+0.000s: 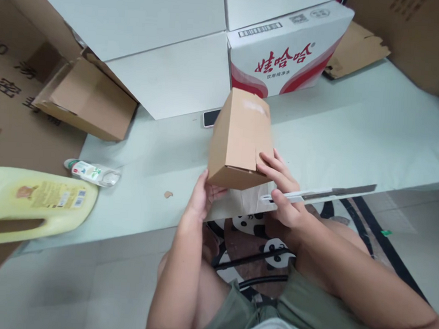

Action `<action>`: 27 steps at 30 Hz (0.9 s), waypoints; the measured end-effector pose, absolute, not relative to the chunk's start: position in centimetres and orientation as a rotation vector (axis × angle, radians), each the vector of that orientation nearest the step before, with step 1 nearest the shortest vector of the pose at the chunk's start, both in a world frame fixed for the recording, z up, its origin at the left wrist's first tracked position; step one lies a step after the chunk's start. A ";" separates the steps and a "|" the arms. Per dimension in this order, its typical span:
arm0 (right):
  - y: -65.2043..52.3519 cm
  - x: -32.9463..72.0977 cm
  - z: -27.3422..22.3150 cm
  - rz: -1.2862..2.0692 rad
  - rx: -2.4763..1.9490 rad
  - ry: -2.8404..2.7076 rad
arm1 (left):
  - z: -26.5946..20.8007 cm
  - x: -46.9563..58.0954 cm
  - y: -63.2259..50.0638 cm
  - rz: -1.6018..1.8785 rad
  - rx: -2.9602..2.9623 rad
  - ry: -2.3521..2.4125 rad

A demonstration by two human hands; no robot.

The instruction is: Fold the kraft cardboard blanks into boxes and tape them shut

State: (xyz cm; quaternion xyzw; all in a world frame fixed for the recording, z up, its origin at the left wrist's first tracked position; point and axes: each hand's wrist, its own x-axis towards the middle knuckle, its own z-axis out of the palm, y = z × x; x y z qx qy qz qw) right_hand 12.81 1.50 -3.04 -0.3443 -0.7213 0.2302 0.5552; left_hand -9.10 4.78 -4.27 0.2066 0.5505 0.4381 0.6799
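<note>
A small brown cardboard box [250,131] is tilted up at the front edge of the table, in the middle of my view. My left hand [202,198] grips its lower left corner, with the thumb on the side and the other fingers underneath. Spread over the box's lower right face are the fingers of my right hand [283,189], beside a slit in the cardboard. That same hand clasps a long knife [318,195] with a white handle, its dark blade pointing right, away from the box.
Behind the box lies a phone [210,118], near white cartons [173,76] and a printed water carton [283,58]. At left are another cardboard box [92,98], a plastic bottle [93,172], a yellow jug [32,204] and a cardboard scrap [168,194].
</note>
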 end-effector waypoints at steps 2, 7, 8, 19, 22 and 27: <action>1.7 13.0 -2.9 0.532 -0.813 -1.629 | -3.9 -8.5 4.3 0.922 0.387 1.199; 1.9 13.4 -3.0 0.575 -0.814 -1.417 | -3.4 -7.2 3.2 0.760 0.426 1.183; 1.9 13.5 -3.0 0.575 -0.815 -1.392 | -3.5 -7.1 3.0 0.686 0.522 1.209; 2.2 14.4 -1.3 1.028 -0.608 -1.699 | -5.1 -11.9 4.2 1.837 1.619 1.542; 2.0 14.4 -0.8 1.197 -0.614 -1.638 | -5.9 -12.8 5.1 1.707 1.670 1.402; 2.7 15.2 -0.6 1.252 -0.922 -0.865 | -6.9 -12.7 6.2 1.662 1.597 1.325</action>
